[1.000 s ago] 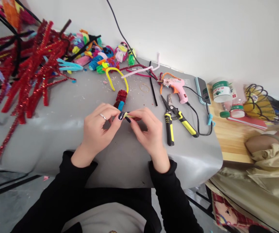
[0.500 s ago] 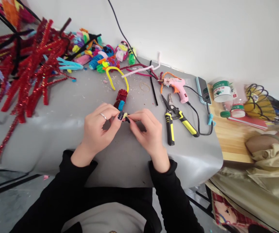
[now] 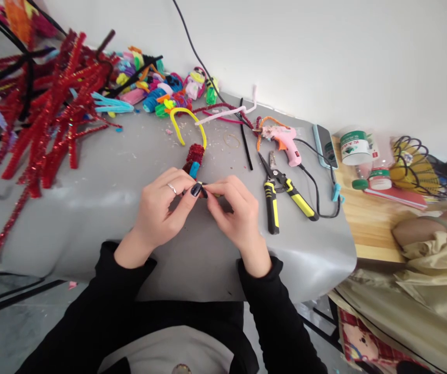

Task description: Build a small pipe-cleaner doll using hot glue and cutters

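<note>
My left hand (image 3: 164, 208) is closed in a pinch, its dark-nailed thumb pressed against the index finger. My right hand (image 3: 234, 210) pinches from the other side, fingertips meeting the left ones. Between them is a small yellow pipe cleaner piece (image 3: 199, 183), mostly hidden by the fingers. Just beyond the fingertips lies a dark red, fuzzy wound pipe cleaner figure (image 3: 195, 155) with a blue patch (image 3: 194, 169). A curved yellow pipe cleaner (image 3: 187, 110) lies behind it on the grey table cover (image 3: 192, 254).
Red tinsel pipe cleaners (image 3: 57, 109) are heaped at left, with small colourful pipe cleaner figures (image 3: 161, 96) behind. Yellow-black pliers (image 3: 283, 182), a pink glue gun (image 3: 285, 143) with its cord, and a phone (image 3: 325, 145) lie at right. Another person's arm (image 3: 421, 228) rests beside the wooden table (image 3: 367, 223).
My left hand has shifted slightly right, and its thumb has rolled over the pinched piece. Less of the yellow piece shows between the fingertips.
</note>
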The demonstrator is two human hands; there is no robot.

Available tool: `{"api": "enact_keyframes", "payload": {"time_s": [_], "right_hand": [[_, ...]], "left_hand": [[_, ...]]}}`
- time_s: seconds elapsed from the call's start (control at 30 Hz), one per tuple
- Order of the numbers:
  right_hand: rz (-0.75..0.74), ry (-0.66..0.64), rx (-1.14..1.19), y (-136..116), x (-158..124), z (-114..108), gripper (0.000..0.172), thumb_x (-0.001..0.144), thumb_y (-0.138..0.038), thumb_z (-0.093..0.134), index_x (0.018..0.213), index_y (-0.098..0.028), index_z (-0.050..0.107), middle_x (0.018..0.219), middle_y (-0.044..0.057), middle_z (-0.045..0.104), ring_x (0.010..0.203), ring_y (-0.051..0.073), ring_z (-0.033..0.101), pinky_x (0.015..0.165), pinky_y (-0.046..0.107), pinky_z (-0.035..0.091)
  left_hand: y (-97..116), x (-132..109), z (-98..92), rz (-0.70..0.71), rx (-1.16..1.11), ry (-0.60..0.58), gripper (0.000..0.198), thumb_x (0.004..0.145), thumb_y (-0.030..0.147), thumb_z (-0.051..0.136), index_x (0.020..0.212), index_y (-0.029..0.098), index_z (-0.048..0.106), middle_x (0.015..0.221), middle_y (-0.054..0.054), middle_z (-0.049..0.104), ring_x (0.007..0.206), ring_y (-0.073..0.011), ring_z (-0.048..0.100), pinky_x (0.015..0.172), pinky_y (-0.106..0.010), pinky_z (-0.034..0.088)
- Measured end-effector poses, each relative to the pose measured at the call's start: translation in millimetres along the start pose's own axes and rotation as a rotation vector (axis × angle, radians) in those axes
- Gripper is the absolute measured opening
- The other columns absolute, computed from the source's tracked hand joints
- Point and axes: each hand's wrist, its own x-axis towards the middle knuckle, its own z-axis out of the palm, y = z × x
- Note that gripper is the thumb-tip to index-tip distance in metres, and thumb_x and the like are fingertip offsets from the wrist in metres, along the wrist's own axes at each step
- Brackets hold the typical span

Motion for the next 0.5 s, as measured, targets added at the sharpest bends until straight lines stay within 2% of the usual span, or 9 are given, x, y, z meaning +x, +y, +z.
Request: {"api": "enact_keyframes", "payload": {"time_s": [0.1,0.23,0.37,0.5], "right_hand": [[0.045,-0.003,0.040,-1.9,0.9,-1.3,0.013,0.106,-0.014,0.059,0.110,-0.022,0.068,0.097,0.006,0.075,0.088,0.018,0.067,0.078,0.033,0.055],[0.076,0.021,0.044,-1.6,0.8,-3.0,0.016,0.105,-0.012,0.055,0.109,-0.023,0.067,0.097,0.006,0.075,0.089,0.019,0.069,0.079,0.035,0.055],[0.050,0.054,0.000,0.8,0.2,-3.1,0.019,0.107,-0.012,0.053,0.109,-0.023,0.067,0.099,0.007,0.075,0.090,0.020,0.070,0.078,0.036,0.055],[0.006,0.075,-0.005,2.5,0.5,-2.4,0.021,0.107,-0.009,0.052,0.108,-0.024,0.067,0.097,0.006,0.075,0.089,0.019,0.069,0.078,0.036,0.055]], "left_hand": [[-0.6,-0.6,0.5,0.011,0.026,0.060,0.020,0.106,0.022,0.060,0.087,0.024,0.067,0.079,-0.003,0.072,0.071,-0.0190,0.064,0.069,-0.036,0.050],[-1.8,-1.0,1.3,0.014,0.044,0.033,0.020,0.107,0.026,0.060,0.090,0.024,0.070,0.083,-0.004,0.075,0.075,-0.0202,0.067,0.070,-0.037,0.053],[-2.3,-0.4,1.9,-0.010,0.106,0.072,0.018,0.106,0.030,0.062,0.092,0.025,0.073,0.088,-0.005,0.078,0.076,-0.0207,0.068,0.071,-0.038,0.054],[-3.4,0.5,1.3,0.001,0.124,0.093,0.014,0.102,0.026,0.068,0.090,0.026,0.074,0.085,-0.003,0.077,0.076,-0.0198,0.067,0.065,-0.035,0.052]]}}
